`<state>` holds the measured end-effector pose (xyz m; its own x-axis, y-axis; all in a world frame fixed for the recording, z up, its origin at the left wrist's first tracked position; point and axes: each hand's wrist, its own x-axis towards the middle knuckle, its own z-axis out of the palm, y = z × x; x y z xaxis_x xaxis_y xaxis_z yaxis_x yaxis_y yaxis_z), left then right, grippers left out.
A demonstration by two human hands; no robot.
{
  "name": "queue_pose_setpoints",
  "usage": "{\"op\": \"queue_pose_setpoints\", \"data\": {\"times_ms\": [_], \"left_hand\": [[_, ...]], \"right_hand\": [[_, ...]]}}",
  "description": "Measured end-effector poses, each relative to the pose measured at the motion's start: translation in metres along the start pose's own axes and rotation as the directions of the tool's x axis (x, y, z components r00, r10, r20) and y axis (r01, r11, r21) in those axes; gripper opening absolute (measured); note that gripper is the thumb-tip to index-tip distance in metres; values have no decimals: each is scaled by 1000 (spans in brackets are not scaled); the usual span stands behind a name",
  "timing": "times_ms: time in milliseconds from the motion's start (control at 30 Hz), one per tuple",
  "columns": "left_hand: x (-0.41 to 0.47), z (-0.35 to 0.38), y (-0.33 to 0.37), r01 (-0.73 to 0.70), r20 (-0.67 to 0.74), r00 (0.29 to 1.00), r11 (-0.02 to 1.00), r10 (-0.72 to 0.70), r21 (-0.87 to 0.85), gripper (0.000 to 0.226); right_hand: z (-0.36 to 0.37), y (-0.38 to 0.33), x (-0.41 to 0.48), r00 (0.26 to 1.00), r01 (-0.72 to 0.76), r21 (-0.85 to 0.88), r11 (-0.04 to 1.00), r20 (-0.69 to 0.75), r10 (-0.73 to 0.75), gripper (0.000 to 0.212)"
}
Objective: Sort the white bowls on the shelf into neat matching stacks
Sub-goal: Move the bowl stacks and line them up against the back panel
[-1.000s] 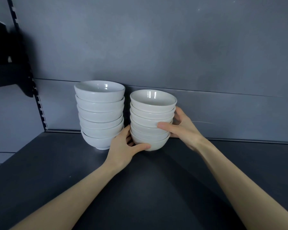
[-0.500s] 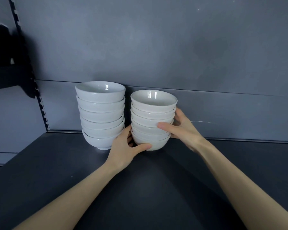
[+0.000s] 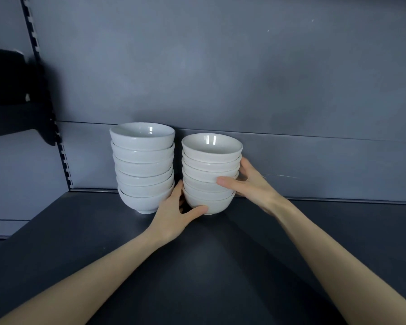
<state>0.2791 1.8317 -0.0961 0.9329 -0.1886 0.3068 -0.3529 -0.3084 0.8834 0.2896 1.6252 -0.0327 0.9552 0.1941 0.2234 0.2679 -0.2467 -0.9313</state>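
Note:
Two stacks of white bowls stand side by side at the back of the dark shelf [image 3: 197,266]. The left stack [image 3: 143,165] is taller and bluish white, with several bowls. The right stack [image 3: 210,172] is slightly lower and cream white, also several bowls. My left hand [image 3: 174,215] grips the bottom bowl of the right stack, thumb across its front and fingers between the two stacks. My right hand [image 3: 249,181] holds the right stack's far side at mid height, thumb laid across the front, fingers curled behind.
A grey back panel [image 3: 220,78] rises right behind the stacks. A slotted upright rail [image 3: 56,127] runs down the left, with a dark bracket and another shelf [image 3: 12,118] beyond it. Bare shelf surface lies to the right and in front.
Both hands keep the same hold on the right stack. Nothing has visibly moved apart from a slight shift of the camera.

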Motion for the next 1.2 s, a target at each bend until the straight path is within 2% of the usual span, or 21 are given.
{"op": "queue_pose_setpoints", "data": {"times_ms": [100,233,333,467,567,700,833,1067,1200], "left_hand": [[-7,-2,6,34,-3,999,992,-34,118,78],[-31,0,19,94,-86,994,947,-71,306,56],[-43,11,35,-17,31,1000,890,3,455,37],[-34,50,79,-226,226,968,777,110,588,43],[-18,89,120,-379,297,924,664,239,644,46],[-12,148,185,-523,364,851,548,379,653,50],[-23,216,242,-610,405,785,471,470,637,56],[-57,345,320,-719,457,685,425,568,550,62],[-78,413,354,-765,515,639,407,571,498,67]], "right_hand": [[-6,-2,-8,999,-14,-111,994,-43,9,104],[-31,-1,-33,984,-77,-282,956,-177,27,85],[-57,-2,-58,976,-131,-433,892,-214,40,69],[-105,-12,-98,953,-226,-590,775,-299,49,59],[-153,-25,-134,923,-296,-659,691,-384,28,54],[-216,-49,-195,878,-377,-740,557,-477,-41,54],[-276,-68,-268,828,-465,-763,449,-554,-85,56],[-372,-81,-399,758,-601,-738,305,-648,-73,63],[-420,-78,-457,725,-655,-714,249,-686,-59,64]]}}
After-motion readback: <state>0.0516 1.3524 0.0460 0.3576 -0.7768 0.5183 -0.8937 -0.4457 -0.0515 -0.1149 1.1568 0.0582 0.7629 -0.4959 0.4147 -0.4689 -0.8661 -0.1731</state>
